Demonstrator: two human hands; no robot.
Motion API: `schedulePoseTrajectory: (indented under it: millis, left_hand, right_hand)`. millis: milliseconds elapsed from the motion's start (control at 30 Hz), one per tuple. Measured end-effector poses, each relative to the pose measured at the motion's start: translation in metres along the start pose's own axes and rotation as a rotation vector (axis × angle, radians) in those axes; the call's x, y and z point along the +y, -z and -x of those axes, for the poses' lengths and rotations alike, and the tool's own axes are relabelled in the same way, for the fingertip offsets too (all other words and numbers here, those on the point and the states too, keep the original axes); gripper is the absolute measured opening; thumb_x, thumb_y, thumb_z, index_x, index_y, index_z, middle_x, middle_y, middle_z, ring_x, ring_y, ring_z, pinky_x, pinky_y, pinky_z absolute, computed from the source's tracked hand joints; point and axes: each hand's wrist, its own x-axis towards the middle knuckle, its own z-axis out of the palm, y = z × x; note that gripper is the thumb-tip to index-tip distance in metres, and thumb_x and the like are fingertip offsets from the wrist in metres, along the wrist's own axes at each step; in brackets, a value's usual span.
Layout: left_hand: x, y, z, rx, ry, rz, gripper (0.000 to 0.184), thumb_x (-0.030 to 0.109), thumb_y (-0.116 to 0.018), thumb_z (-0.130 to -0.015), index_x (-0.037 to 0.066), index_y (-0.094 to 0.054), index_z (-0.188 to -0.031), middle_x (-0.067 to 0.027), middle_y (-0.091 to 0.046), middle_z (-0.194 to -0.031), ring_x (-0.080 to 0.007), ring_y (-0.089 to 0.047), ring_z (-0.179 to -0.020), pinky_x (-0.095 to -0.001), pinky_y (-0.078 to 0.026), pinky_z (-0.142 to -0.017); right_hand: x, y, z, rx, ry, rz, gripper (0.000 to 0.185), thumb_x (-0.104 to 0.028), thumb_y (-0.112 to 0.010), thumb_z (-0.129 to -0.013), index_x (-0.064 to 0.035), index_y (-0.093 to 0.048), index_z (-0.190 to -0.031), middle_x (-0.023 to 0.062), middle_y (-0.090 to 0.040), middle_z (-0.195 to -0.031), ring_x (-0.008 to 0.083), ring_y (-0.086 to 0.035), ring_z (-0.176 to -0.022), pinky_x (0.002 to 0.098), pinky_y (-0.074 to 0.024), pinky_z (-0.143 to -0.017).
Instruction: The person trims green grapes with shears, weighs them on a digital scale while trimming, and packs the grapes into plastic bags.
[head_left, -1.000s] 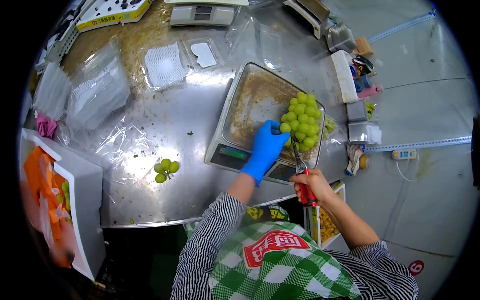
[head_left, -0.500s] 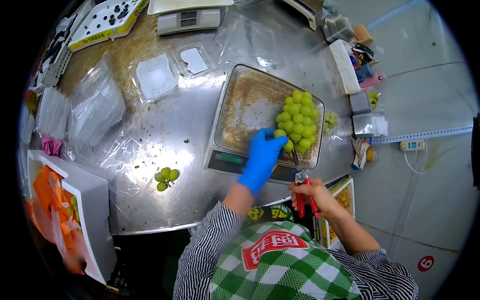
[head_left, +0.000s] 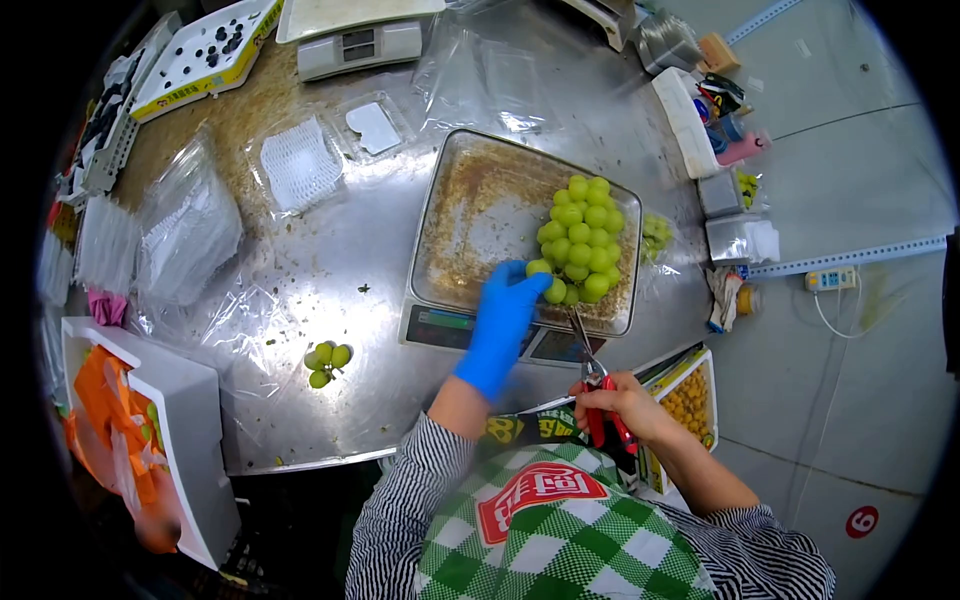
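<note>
A bunch of green grapes (head_left: 585, 235) lies on the right side of a steel scale pan (head_left: 480, 230). My left hand (head_left: 503, 315), in a blue glove, pinches a grape at the bunch's lower left edge. Red-handled snips (head_left: 598, 385) are gripped in my right hand (head_left: 625, 405), which is bare. Their narrow blades point up to the bottom of the bunch; whether they touch a stem I cannot tell. On the steel table to the left sits a small cluster of loose grapes (head_left: 326, 361).
Clear plastic packs (head_left: 190, 235) and a padded tray (head_left: 301, 165) lie at left. Another scale (head_left: 360, 45) stands at the back. A white foam box (head_left: 190, 420) flanks the table's front left, and a box of yellow fruit (head_left: 688, 398) is by my right arm.
The whole view has shifted a little. The snips' blades have drawn slightly down from among the lower grapes. My left hand stays at the bunch's lower left.
</note>
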Motion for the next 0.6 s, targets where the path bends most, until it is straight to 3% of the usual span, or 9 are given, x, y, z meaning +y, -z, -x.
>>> schedulePoseTrajectory:
  millis: [33,233,333,600]
  left_hand:
    - [0.005,0.0,0.001,-0.018,0.058,0.013,0.03,0.012,-0.07,-0.08,0.002,-0.056,-0.104,-0.0061,-0.063,-0.09,-0.0106,-0.059,-0.076,-0.0227,-0.045,-0.06]
    - [-0.003,-0.017,0.015,0.056,-0.35,-0.225,0.03,0.008,-0.068,-0.08,0.001,-0.054,-0.106,-0.0067,-0.063,-0.093,-0.0109,-0.059,-0.078,-0.0246,-0.049,-0.068]
    - [-0.005,-0.019,0.023,0.07,-0.375,-0.255,0.03,0.005,-0.068,-0.08,0.001,-0.054,-0.107,-0.0068,-0.062,-0.094,-0.0112,-0.059,-0.079,-0.0261,-0.05,-0.072]
    - [0.002,-0.003,0.007,-0.03,-0.104,-0.02,0.027,0.016,-0.063,-0.084,0.005,-0.054,-0.107,-0.0041,-0.061,-0.088,-0.0101,-0.058,-0.069,-0.0234,-0.044,-0.055]
  right_hand:
    - [0.001,0.001,0.0,-0.004,-0.001,0.001,0.019,-0.014,-0.06,-0.085,0.003,-0.06,-0.094,0.0073,-0.061,-0.074,0.0161,-0.06,-0.068,0.0286,-0.0497,-0.064]
    - [0.008,0.005,-0.001,-0.05,-0.011,-0.027,0.021,-0.014,-0.06,-0.086,0.0041,-0.059,-0.097,0.008,-0.062,-0.076,0.0165,-0.061,-0.068,0.0289,-0.0499,-0.064]
    - [0.01,0.005,-0.002,-0.046,-0.017,-0.029,0.022,-0.014,-0.06,-0.086,0.0045,-0.059,-0.097,0.008,-0.062,-0.076,0.0164,-0.061,-0.068,0.0291,-0.0498,-0.064]
    - [0.01,0.008,-0.002,-0.068,-0.026,-0.003,0.025,-0.015,-0.061,-0.085,0.0052,-0.059,-0.1,0.0074,-0.062,-0.075,0.0161,-0.06,-0.068,0.0285,-0.049,-0.064]
